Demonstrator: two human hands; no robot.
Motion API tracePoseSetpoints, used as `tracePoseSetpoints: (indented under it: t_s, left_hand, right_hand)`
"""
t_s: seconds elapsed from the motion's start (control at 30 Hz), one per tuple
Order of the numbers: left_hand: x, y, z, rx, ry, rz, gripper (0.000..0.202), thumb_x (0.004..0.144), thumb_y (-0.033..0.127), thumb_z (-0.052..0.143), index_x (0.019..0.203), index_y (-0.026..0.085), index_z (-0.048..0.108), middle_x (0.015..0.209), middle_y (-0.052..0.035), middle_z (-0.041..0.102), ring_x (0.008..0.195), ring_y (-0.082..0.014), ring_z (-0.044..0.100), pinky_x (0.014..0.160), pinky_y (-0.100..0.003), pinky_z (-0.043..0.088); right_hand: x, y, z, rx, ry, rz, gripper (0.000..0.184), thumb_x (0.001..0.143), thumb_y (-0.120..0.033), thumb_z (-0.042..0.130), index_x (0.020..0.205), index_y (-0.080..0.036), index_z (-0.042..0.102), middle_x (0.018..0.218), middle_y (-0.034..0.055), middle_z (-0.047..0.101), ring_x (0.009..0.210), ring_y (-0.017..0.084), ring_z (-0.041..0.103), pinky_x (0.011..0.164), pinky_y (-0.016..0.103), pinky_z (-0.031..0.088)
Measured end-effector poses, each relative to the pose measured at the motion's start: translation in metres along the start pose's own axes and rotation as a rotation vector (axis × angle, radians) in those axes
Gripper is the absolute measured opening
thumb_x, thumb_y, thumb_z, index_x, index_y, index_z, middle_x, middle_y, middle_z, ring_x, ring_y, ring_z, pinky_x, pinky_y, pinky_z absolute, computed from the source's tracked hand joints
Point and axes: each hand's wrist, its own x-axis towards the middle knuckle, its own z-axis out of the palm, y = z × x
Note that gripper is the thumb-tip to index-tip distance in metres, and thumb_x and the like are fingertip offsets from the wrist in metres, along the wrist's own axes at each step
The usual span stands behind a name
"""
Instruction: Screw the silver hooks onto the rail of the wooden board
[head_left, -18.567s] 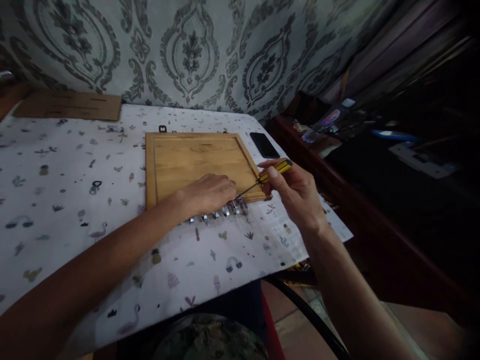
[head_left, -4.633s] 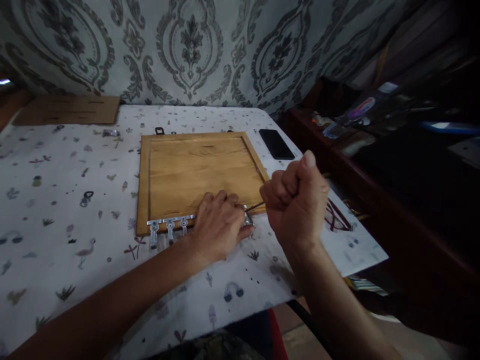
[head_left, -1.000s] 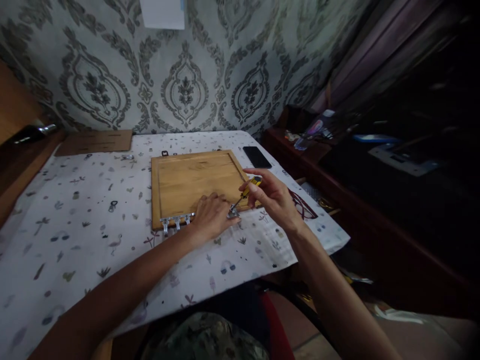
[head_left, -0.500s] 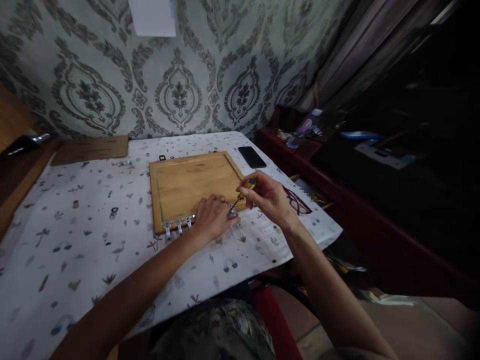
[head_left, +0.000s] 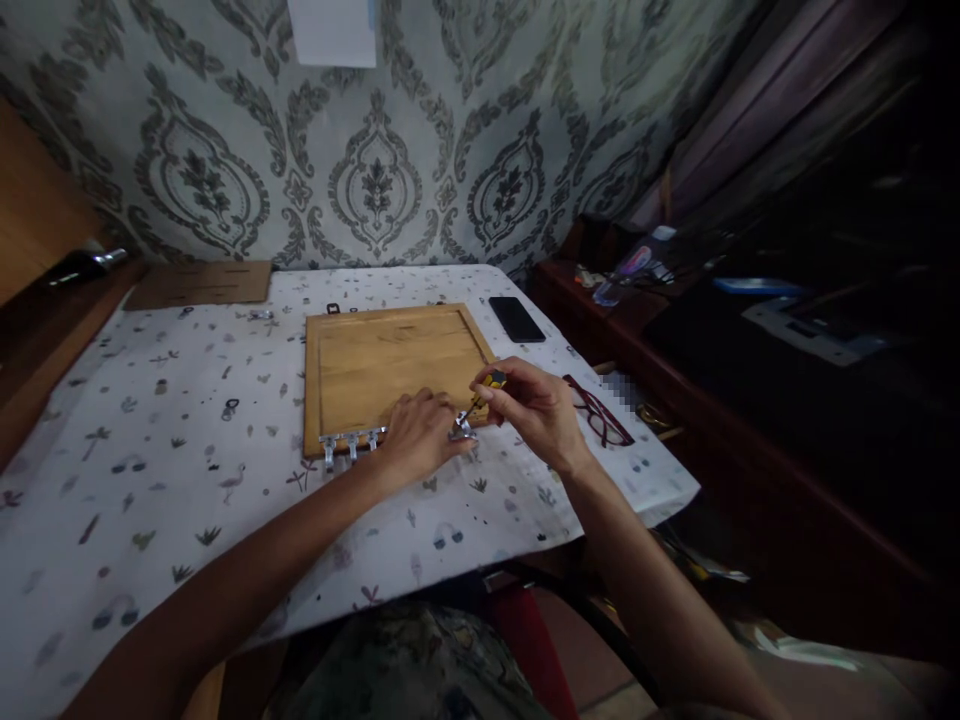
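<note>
A framed wooden board (head_left: 397, 360) lies on the patterned cloth. Along its near edge runs a metal hook rail (head_left: 352, 437) with several hooks. My left hand (head_left: 424, 430) rests palm down over the rail and board edge, its fingers slightly bent on the wood and its thumb stretched out to the right, apart from the fingers. Pinched in my right hand (head_left: 536, 405) is a yellow and black screwdriver (head_left: 491, 382), tilted with its shaft down toward the rail's right end. The metal piece (head_left: 463, 428) there shows beside my left thumb; the screwdriver's very tip is too small to make out.
A black phone (head_left: 517, 319) lies beyond the board's right corner. Red-framed glasses (head_left: 600, 415) sit near the table's right edge. Cardboard (head_left: 202, 283) lies at the back left. To the right stands a dark red cabinet with a plastic bottle (head_left: 634, 265) on it.
The view has shifted slightly, so the room's objects sit a little differently in it. My left hand stays on the board, and my right hand still holds the screwdriver at the rail's right end.
</note>
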Motion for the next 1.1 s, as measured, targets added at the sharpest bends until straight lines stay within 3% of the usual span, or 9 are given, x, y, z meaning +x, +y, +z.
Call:
tracePoseSetpoints:
  t_s: [0.33,0.57,0.83,1.0,1.1]
  left_hand:
    - [0.001,0.004,-0.005,-0.033,-0.007,-0.034,0.035,0.091,0.053,0.068,0.100,0.020,0.075,0.106,-0.0073,0.073,0.108,-0.0293,0.062,0.086,-0.041,0.049]
    - [0.002,0.009,-0.012,-0.046,-0.055,-0.076,0.037,0.091,0.051,0.069,0.104,0.017,0.075,0.114,-0.0068,0.073,0.113,-0.0302,0.062,0.088,-0.042,0.049]
    - [0.002,0.004,-0.006,-0.042,-0.025,-0.048,0.036,0.090,0.053,0.069,0.101,0.019,0.074,0.110,-0.0085,0.074,0.111,-0.0296,0.062,0.088,-0.042,0.048]
    - [0.003,0.002,-0.004,-0.045,-0.020,-0.036,0.036,0.090,0.053,0.070,0.099,0.019,0.074,0.105,-0.0075,0.073,0.107,-0.0283,0.062,0.084,-0.040,0.048]
    - [0.003,0.002,-0.004,-0.041,-0.015,-0.024,0.036,0.090,0.053,0.069,0.098,0.018,0.073,0.105,-0.0077,0.073,0.106,-0.0277,0.062,0.083,-0.040,0.047]
  right_hand:
    - [0.004,0.011,-0.006,0.054,0.027,0.021,0.039,0.079,-0.057,0.079,0.085,-0.020,0.067,0.066,-0.0037,0.059,0.045,0.007,0.052,0.043,0.022,0.048]
    - [0.019,0.012,-0.001,0.077,0.054,0.069,0.044,0.075,-0.060,0.081,0.079,-0.020,0.062,0.062,-0.0050,0.057,0.041,0.007,0.052,0.039,0.020,0.044]
    - [0.005,0.007,0.004,0.041,0.080,0.062,0.041,0.074,-0.055,0.084,0.077,-0.022,0.061,0.061,-0.0055,0.056,0.043,0.008,0.052,0.038,0.020,0.044]
    - [-0.008,0.010,0.004,-0.031,0.294,-0.059,0.030,0.084,-0.050,0.076,0.085,-0.022,0.067,0.066,-0.0034,0.061,0.043,0.008,0.054,0.040,0.021,0.046]
    - [-0.011,0.012,0.002,-0.015,0.377,-0.073,0.032,0.085,-0.052,0.075,0.087,-0.022,0.065,0.065,-0.0039,0.061,0.041,0.008,0.054,0.040,0.022,0.045]
